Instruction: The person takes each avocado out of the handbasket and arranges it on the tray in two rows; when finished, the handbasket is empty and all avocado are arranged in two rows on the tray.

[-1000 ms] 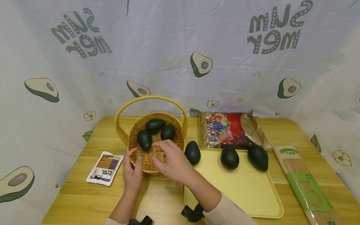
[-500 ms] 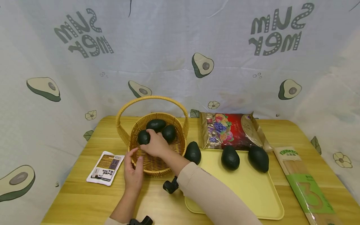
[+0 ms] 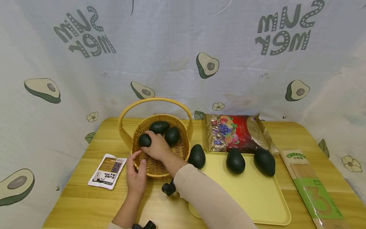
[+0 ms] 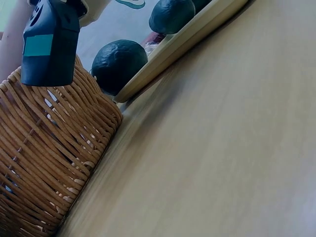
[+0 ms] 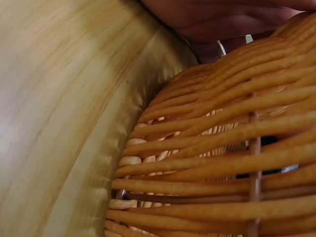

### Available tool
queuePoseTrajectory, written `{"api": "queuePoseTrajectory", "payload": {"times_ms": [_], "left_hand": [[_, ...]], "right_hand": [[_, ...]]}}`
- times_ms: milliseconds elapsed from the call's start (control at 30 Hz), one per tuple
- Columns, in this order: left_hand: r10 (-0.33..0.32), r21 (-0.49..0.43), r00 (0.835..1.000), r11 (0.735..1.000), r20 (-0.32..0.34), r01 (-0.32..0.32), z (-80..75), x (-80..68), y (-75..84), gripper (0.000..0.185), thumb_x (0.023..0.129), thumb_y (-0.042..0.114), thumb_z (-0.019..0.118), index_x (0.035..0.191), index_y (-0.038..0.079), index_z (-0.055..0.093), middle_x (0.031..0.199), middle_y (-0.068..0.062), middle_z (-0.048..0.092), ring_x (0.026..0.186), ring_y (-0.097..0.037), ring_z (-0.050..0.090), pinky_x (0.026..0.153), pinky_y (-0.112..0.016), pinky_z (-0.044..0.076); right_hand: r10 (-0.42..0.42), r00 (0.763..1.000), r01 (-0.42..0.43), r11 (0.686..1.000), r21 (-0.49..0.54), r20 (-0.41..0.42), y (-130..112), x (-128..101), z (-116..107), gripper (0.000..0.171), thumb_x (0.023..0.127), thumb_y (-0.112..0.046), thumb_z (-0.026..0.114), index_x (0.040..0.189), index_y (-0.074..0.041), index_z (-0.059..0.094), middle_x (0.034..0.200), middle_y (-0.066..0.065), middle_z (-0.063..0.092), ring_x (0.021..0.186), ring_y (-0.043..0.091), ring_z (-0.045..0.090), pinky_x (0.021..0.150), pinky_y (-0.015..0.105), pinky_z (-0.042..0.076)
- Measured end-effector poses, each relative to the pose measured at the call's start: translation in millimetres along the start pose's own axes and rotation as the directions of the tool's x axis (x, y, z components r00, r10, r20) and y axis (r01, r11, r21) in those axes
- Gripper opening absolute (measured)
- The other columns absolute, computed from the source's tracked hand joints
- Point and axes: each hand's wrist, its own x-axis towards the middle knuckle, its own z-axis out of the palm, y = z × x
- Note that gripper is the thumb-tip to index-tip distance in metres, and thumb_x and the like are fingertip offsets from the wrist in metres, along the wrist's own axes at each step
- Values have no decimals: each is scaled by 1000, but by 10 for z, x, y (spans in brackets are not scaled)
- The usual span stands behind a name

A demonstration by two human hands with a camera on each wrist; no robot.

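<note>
In the head view, my right hand [image 3: 158, 147] reaches into the yellow wicker basket [image 3: 183, 149] and grips a dark green avocado [image 3: 144, 140] at its left side, thumb on the near side. Two more avocados, one at the back [image 3: 159, 127] and another to the right [image 3: 172, 136], lie in the basket. My left hand [image 3: 136, 178] rests against the basket's front left, its fingers fairly straight along the outside. The right wrist view has the woven wall [image 5: 212, 163] up close, with part of the left hand [image 5: 222, 17] beside it.
Right of the basket is a yellow tray [image 3: 243, 197] with an avocado [image 3: 235, 161] and a second avocado [image 3: 264, 162] at its back; a third avocado [image 3: 197, 156] sits at its left corner. Around stand a candy bag [image 3: 240, 133], a noodle pack [image 3: 314, 190] and a white pouch [image 3: 107, 171].
My right hand has moved from above the basket's front down to the left avocado and taken hold of it. That avocado has shifted slightly. The left hand has stayed put.
</note>
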Motion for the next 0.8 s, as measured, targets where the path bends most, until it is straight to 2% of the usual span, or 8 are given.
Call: {"api": "queuePoseTrajectory", "payload": {"times_ms": [233, 400, 600, 800], "left_hand": [[10, 2, 1000, 1000, 10, -10, 10, -10, 275, 32, 88, -4, 50, 120, -7, 50, 128, -24, 43, 135, -32, 18, 108, -44, 9], [-27, 15, 1000, 1000, 8, 27, 11, -22, 305, 33, 89, -4, 49, 122, -6, 48, 132, -26, 40, 135, -32, 16, 108, -46, 10], [-42, 26, 999, 999, 8, 42, 19, -18, 306, 33, 90, -2, 49, 123, -6, 48, 135, -25, 37, 136, -31, 15, 106, -50, 11], [-55, 36, 998, 998, 2, 55, 24, -11, 312, 32, 90, -1, 48, 122, -5, 47, 133, -22, 39, 133, -32, 22, 105, -46, 15]], "right_hand": [[-15, 1000, 16, 1000, 23, -11, -6, -2, -19, 65, 81, -38, 68, 139, -28, 39, 126, 10, 49, 107, 26, 54, 85, 42, 45], [-34, 998, 39, 992, 120, -44, -44, -9, -33, 65, 81, -39, 68, 139, -27, 39, 127, 7, 51, 109, 24, 52, 85, 41, 45], [-4, 984, 51, 963, 264, -177, -137, -57, -130, 65, 80, -40, 69, 137, -29, 40, 124, 5, 51, 104, 23, 54, 80, 40, 46], [33, 961, 85, 910, 405, -275, -216, -216, -283, 65, 78, -41, 70, 135, -31, 41, 122, -1, 52, 96, 18, 56, 74, 39, 47]]}}
